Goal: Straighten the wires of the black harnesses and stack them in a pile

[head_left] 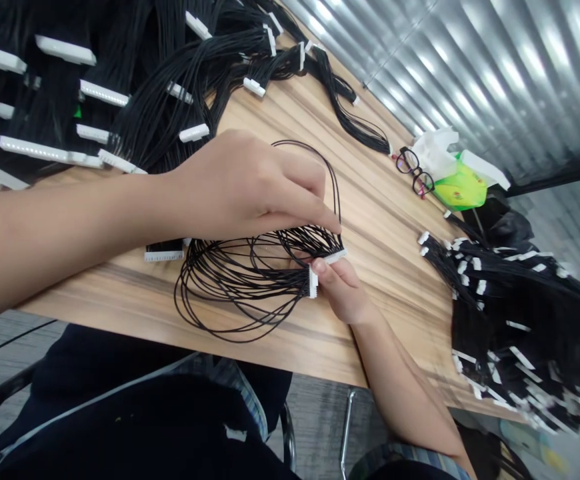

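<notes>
Head view, looking down at a tilted angle across a striped wood-grain tabletop (387, 200). Pinching a white plastic connector (313, 281) between the thumb and fingers of the nearly closed right hand (344, 290), just below the middle of the frame. Curving the partly closed left hand (243, 190) above a loose bundle of thin black looped wires (230, 293), with the fingertips lying on the strands just beside a second white connector strip (337, 256), leaving any actual grip by that hand impossible to tell. Judging from the hold, working through this single bundle from its connector ends, with the tangled loops seemingly calling for separating next while keeping the connectors steady. Showing at the upper left of the frame: long black wire bundles ending in white connector strips (160, 113). Showing at the right edge: a similar heap of black wires and white connectors (515, 313). Showing at the upper right: dark-framed eyeglasses (409, 163) beside a green-and-white plastic packet (460, 190), near a ribbed silver metal wall (510, 73).
</notes>
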Demonstrator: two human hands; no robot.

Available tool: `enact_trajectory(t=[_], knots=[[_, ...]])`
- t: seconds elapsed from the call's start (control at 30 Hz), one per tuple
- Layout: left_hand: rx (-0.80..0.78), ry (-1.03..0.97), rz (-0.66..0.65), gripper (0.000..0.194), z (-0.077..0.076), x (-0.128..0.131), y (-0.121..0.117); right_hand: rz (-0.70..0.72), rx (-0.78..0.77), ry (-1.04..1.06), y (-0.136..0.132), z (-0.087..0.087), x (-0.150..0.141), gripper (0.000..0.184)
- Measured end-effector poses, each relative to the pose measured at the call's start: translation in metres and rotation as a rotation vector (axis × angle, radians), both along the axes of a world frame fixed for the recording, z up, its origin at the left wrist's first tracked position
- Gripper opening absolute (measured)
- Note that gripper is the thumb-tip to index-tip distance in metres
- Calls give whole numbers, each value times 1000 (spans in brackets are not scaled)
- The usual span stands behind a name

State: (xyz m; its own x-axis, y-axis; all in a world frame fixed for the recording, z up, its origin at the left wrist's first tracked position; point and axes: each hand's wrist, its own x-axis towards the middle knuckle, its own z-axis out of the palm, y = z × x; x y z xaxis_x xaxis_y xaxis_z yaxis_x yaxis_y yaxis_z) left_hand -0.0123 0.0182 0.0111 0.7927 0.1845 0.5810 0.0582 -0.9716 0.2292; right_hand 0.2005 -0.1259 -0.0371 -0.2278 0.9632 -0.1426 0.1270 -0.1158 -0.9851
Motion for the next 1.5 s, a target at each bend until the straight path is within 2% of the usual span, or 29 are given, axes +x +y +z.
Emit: enact_trajectory(t=[0.13,0.27,0.4,0.53,0.67,0.83,0.93,1.1,1.27,1.37,1.5], knots=[[32,37,41,37,-4,2,0,-22,-24,11,0,-3,1,48],[21,77,70,37,-1,1,-2,-35,-22,34,-1,-6,3,48],[9,33,87,34,4,-2,-5,-144,22,63,1,-11,3,47],[129,22,3,33,6,-5,-8,-247,101,23,4,-13,1,51],[225,20,-10,34,6,-5,-10,-293,155,21,6,-11,-1,46],[169,126,57,52,6,1,-10,-299,154,5,5,-8,-2,46],[155,121,64,48,6,3,-11,-287,152,10,5,-6,-4,46],[315,123,91,44,7,2,-13,-268,156,19,7,-5,-9,44],[451,92,85,33,5,3,-13,-318,135,29,7,-10,-12,42],[432,144,88,36,4,5,-12,-351,133,40,5,-11,-14,42],[319,216,82,42,3,6,-12,-387,133,38,3,-7,-16,42]])
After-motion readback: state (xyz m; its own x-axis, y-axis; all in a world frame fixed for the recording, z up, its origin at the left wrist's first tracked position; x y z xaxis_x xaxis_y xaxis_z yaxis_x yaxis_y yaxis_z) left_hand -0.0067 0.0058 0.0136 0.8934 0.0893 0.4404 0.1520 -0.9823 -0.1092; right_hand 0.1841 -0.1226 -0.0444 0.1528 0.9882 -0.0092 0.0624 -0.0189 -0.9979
